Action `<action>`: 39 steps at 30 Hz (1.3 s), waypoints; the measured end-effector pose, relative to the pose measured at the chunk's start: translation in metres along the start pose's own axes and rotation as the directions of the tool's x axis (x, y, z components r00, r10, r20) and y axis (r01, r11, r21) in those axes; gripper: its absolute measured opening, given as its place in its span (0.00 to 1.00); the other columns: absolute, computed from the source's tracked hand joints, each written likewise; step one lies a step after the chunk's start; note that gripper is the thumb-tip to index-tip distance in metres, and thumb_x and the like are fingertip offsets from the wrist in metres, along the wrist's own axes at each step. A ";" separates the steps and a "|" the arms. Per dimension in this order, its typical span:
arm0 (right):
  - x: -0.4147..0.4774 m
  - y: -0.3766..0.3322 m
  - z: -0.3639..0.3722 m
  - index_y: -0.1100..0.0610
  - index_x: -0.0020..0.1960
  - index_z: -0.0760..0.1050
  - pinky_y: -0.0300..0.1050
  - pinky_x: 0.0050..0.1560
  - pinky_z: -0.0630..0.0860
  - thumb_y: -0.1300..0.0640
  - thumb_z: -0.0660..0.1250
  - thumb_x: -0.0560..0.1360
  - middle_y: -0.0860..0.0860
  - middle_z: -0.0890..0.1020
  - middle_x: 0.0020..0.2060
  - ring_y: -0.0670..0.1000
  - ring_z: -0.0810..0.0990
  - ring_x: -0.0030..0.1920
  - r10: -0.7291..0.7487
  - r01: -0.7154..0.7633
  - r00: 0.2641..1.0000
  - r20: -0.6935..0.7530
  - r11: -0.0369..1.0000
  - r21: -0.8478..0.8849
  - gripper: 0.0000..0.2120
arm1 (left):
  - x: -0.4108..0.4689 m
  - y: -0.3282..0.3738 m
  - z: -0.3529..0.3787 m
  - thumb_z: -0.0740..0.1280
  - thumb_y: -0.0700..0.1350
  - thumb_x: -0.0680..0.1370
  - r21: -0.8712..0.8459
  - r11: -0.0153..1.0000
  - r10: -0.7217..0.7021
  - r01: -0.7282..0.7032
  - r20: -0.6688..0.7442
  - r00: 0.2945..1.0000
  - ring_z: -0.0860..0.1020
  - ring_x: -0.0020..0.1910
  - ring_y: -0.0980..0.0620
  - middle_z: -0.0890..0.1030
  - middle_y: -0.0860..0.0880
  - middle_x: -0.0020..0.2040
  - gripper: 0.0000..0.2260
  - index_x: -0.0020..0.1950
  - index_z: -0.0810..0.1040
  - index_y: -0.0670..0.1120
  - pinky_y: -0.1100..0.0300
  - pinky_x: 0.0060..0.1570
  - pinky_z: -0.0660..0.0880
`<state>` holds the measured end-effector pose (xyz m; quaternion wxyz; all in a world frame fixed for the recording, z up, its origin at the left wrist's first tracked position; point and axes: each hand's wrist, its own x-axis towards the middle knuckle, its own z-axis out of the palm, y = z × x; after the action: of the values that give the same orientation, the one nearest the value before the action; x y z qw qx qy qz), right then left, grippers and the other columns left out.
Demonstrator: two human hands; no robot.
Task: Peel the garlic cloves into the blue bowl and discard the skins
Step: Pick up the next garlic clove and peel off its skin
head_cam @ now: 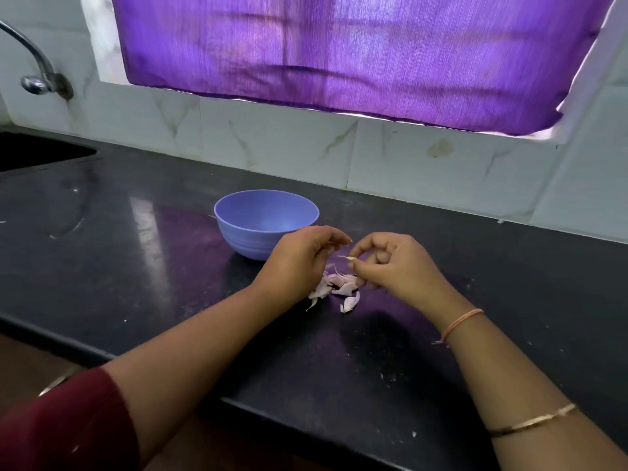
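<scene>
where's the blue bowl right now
In the head view the blue bowl stands on the black counter, just left of centre, right behind the left hand. The garlic pile lies nearer the person.

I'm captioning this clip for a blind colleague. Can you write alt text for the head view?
A person's right hand pinches a garlic bit, the left hand curled close beside it, above a small pile of garlic pieces on a black counter. A blue bowl stands just behind the hands; a purple curtain hangs beyond.
</scene>
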<state>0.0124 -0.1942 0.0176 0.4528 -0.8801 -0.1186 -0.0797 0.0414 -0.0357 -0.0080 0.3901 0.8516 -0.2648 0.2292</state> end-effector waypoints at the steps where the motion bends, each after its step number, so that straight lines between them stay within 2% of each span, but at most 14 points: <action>1: -0.001 0.000 -0.001 0.62 0.46 0.76 0.36 0.29 0.74 0.65 0.67 0.73 0.54 0.81 0.28 0.46 0.76 0.27 0.037 -0.040 0.999 0.040 0.996 0.085 0.02 | 0.000 0.000 0.000 0.61 0.32 0.77 -0.002 1.000 0.001 -0.001 0.001 1.000 0.76 0.48 0.60 0.82 0.49 0.50 0.13 0.56 0.80 0.42 0.79 0.48 0.67; 8: -0.003 -0.001 -0.005 0.62 0.43 0.76 0.38 0.32 0.78 0.72 0.55 0.74 0.61 0.81 0.34 0.52 0.78 0.31 0.160 -0.183 0.983 0.090 0.888 0.422 0.13 | -0.001 0.000 0.000 0.61 0.32 0.77 0.015 1.000 0.002 -0.002 0.009 1.000 0.75 0.46 0.61 0.82 0.49 0.51 0.13 0.56 0.80 0.42 0.82 0.46 0.66; 12: -0.003 0.000 -0.004 0.64 0.43 0.76 0.37 0.30 0.77 0.71 0.65 0.72 0.60 0.79 0.35 0.49 0.76 0.30 0.130 -0.151 0.989 0.076 0.866 0.477 0.04 | -0.001 0.000 0.001 0.61 0.32 0.77 0.013 1.000 0.000 -0.001 0.021 1.000 0.76 0.47 0.60 0.82 0.49 0.51 0.14 0.57 0.80 0.42 0.81 0.46 0.67; 18: 0.000 0.007 -0.002 0.65 0.42 0.75 0.38 0.31 0.77 0.69 0.69 0.71 0.59 0.81 0.34 0.47 0.77 0.29 0.160 -0.163 0.986 0.036 0.942 0.292 0.03 | -0.001 -0.001 0.001 0.61 0.32 0.77 0.010 1.000 0.002 -0.002 0.008 1.000 0.76 0.47 0.61 0.83 0.50 0.51 0.13 0.56 0.80 0.43 0.82 0.46 0.67; 21: 0.003 0.012 -0.006 0.61 0.41 0.75 0.44 0.38 0.79 0.65 0.70 0.71 0.55 0.83 0.32 0.49 0.79 0.31 0.149 -0.149 0.989 0.001 0.989 -0.012 0.04 | 0.000 -0.001 0.001 0.61 0.31 0.76 0.011 1.000 0.002 -0.002 0.006 1.000 0.76 0.47 0.61 0.83 0.50 0.51 0.14 0.56 0.80 0.42 0.81 0.46 0.67; 24: 0.005 0.009 -0.012 0.58 0.43 0.79 0.35 0.39 0.75 0.61 0.72 0.70 0.48 0.81 0.33 0.43 0.78 0.33 -0.084 0.039 0.986 -0.142 0.955 -0.294 0.02 | 0.000 0.000 0.001 0.61 0.31 0.76 0.014 1.000 0.002 -0.002 -0.003 1.000 0.76 0.46 0.61 0.83 0.50 0.50 0.14 0.56 0.80 0.43 0.81 0.46 0.67; 26: 0.003 0.001 -0.015 0.59 0.41 0.80 0.32 0.40 0.74 0.62 0.71 0.71 0.47 0.82 0.36 0.43 0.79 0.36 -0.315 0.220 0.902 -0.294 0.923 -0.314 0.01 | 0.000 0.000 0.001 0.61 0.31 0.76 0.014 1.000 0.007 -0.006 -0.013 1.000 0.75 0.45 0.61 0.83 0.50 0.50 0.14 0.56 0.80 0.42 0.82 0.45 0.66; 28: 0.003 -0.002 -0.017 0.60 0.39 0.79 0.35 0.42 0.74 0.63 0.70 0.71 0.48 0.84 0.39 0.45 0.80 0.40 -0.420 0.288 0.845 -0.332 0.879 -0.379 0.02 | 0.001 0.000 0.000 0.60 0.30 0.76 0.019 1.000 0.006 -0.006 -0.019 1.000 0.75 0.45 0.62 0.82 0.50 0.50 0.14 0.55 0.80 0.42 0.82 0.45 0.66; 29: 0.003 0.000 -0.016 0.59 0.39 0.79 0.36 0.43 0.73 0.62 0.70 0.72 0.50 0.84 0.41 0.47 0.81 0.42 -0.380 0.247 0.893 -0.242 0.862 -0.443 0.03 | 0.000 0.000 0.000 0.60 0.30 0.76 0.020 1.000 0.004 -0.003 -0.019 1.000 0.75 0.45 0.62 0.83 0.50 0.50 0.15 0.55 0.80 0.42 0.82 0.45 0.65; 31: 0.005 0.003 -0.010 0.56 0.41 0.80 0.40 0.44 0.72 0.61 0.69 0.72 0.53 0.83 0.43 0.53 0.80 0.45 -0.083 0.104 0.995 0.063 0.752 -0.651 0.03 | 0.000 0.000 0.000 0.60 0.30 0.76 0.025 1.000 -0.003 0.003 -0.013 1.000 0.75 0.45 0.61 0.82 0.50 0.50 0.15 0.55 0.80 0.43 0.83 0.45 0.65; 33: 0.007 0.007 -0.005 0.56 0.42 0.80 0.43 0.45 0.73 0.61 0.68 0.72 0.53 0.82 0.43 0.55 0.80 0.46 0.046 0.073 0.988 0.146 0.695 -0.715 0.03 | -0.001 0.001 0.000 0.60 0.31 0.76 0.020 1.000 -0.010 0.010 -0.003 1.000 0.75 0.45 0.62 0.82 0.51 0.49 0.15 0.55 0.81 0.43 0.82 0.45 0.66; 35: 0.006 0.010 -0.003 0.57 0.41 0.79 0.44 0.45 0.77 0.61 0.69 0.72 0.52 0.82 0.39 0.53 0.81 0.43 -0.004 0.047 0.997 0.075 0.813 -0.580 0.02 | -0.002 0.002 0.000 0.61 0.31 0.75 -0.003 1.000 -0.016 0.016 0.004 1.000 0.75 0.41 0.65 0.82 0.53 0.46 0.14 0.53 0.81 0.44 0.81 0.44 0.67; 37: 0.006 0.012 -0.004 0.59 0.40 0.79 0.44 0.41 0.78 0.63 0.70 0.71 0.53 0.82 0.34 0.49 0.80 0.35 0.009 -0.024 0.998 -0.056 0.961 -0.277 0.02 | -0.003 0.003 0.000 0.62 0.34 0.75 -0.036 0.999 -0.027 0.028 0.016 1.000 0.75 0.37 0.70 0.80 0.59 0.41 0.12 0.51 0.82 0.45 0.80 0.40 0.66; 39: 0.005 0.010 -0.008 0.60 0.41 0.79 0.37 0.34 0.76 0.65 0.69 0.72 0.52 0.81 0.32 0.44 0.77 0.30 0.066 -0.061 0.991 -0.117 0.997 0.048 0.01 | -0.004 0.005 -0.001 0.64 0.37 0.75 -0.064 0.997 -0.041 0.042 0.023 0.999 0.74 0.35 0.72 0.77 0.63 0.36 0.09 0.50 0.82 0.46 0.79 0.37 0.66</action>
<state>0.0199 -0.2055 0.0160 0.4809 -0.8668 -0.0651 -0.1147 0.0352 -0.0362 -0.0074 0.4190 0.8464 -0.2584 0.2031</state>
